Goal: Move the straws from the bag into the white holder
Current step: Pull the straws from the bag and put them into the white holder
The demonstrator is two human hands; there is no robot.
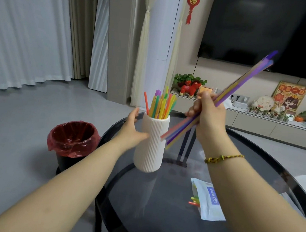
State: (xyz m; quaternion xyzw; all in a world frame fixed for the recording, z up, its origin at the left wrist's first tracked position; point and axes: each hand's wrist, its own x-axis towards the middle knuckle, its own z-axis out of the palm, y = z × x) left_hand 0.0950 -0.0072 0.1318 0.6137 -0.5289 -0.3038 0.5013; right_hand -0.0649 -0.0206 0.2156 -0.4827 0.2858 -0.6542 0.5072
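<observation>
Left hand is cupped round the side of the white holder, thumb on the front ribbing, so it's braced. Right hand is clamped round a bundle of straws, held in the air just beside the holder at its 3 o'clock and slanted, with the low ends pointing down toward 8 o'clock, close to the holder's wall. There's already a bunch of colourful straws standing in the holder. The bag lies flat on the glass table at roughly 4 o'clock from the holder, with a few leftover straws poking out of its mouth. Handling-wise these look super light, smooth and a bit bendy, so I'd guess they fan out or slip if you hold them loosely. Pinching the bundle near its middle, like here, seems right. The holder is tall and narrow and looks tippy, so steadying it makes sense. A red-lined bin sits on the floor at its 9 o'clock.
</observation>
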